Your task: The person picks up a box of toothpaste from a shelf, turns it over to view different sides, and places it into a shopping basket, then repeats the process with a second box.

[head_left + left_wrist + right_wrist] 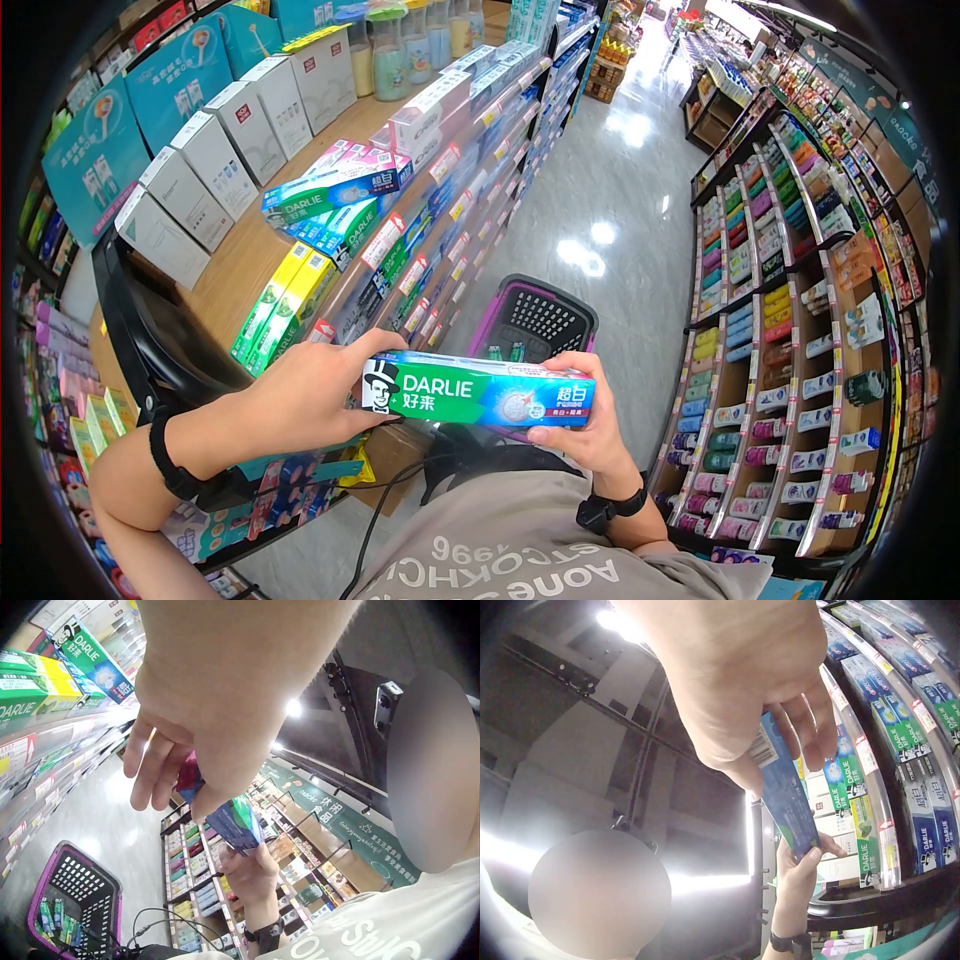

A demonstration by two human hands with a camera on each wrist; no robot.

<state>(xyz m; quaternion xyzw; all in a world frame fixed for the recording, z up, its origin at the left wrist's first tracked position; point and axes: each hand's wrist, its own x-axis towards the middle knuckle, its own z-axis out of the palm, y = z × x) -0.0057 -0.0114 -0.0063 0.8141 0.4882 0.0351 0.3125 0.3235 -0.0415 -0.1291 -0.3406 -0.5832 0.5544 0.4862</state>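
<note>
The toothpaste box point(485, 390) lies level between the two hands, in front of the person's body. The left hand point(325, 390) grips its left end, beside the printed hat figure; the right hand point(595, 420) is gripping the other end, with the thumb at the lower edge of the front and a finger at the upper edge. Both hands are closed around the box, and the green and blue front faces up to the head camera.

From the box, at one o'clock and lower, there is a black and purple basket point(545, 312). The box covers the near part of this basket in the head view. In the left wrist view, several toothpaste packs point(56, 919) lie inside it.

At eleven o'clock, a pile of similar boxes point(340, 190) rests on the wooden shelf top point(365, 122). At ten o'clock there are yellow and green boxes point(285, 300), near the left hand, and behind them stands a row of white boxes point(240, 120). At three o'clock, well apart, a long shelf point(770, 380) carries colourful goods. A dark cable point(372, 530) hangs at seven o'clock.
</note>
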